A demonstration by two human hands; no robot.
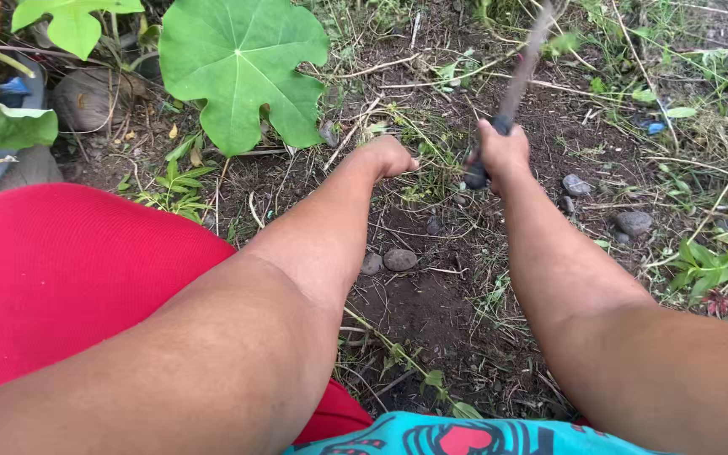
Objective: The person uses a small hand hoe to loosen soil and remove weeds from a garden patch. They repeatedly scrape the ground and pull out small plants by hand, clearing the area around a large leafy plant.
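Observation:
My right hand (pixel 501 153) is shut on the dark handle of a long blade (pixel 522 63), which points up and away, blurred, over the bare soil. My left hand (pixel 389 156) reaches down to the ground with its fingers curled into a thin clump of weeds (pixel 419 160); whether it grips them I cannot tell. Both forearms stretch out over a patch of dark earth (pixel 431 303) between my knees.
A large round green leaf (pixel 242 72) stands at the upper left beside a brown coconut husk (pixel 86 97). Small grey stones (pixel 399 259) lie in the soil, with more stones (pixel 634 222) to the right. Dry twigs and low green plants (pixel 718 261) surround the patch. My red-clad knee (pixel 61 270) fills the lower left.

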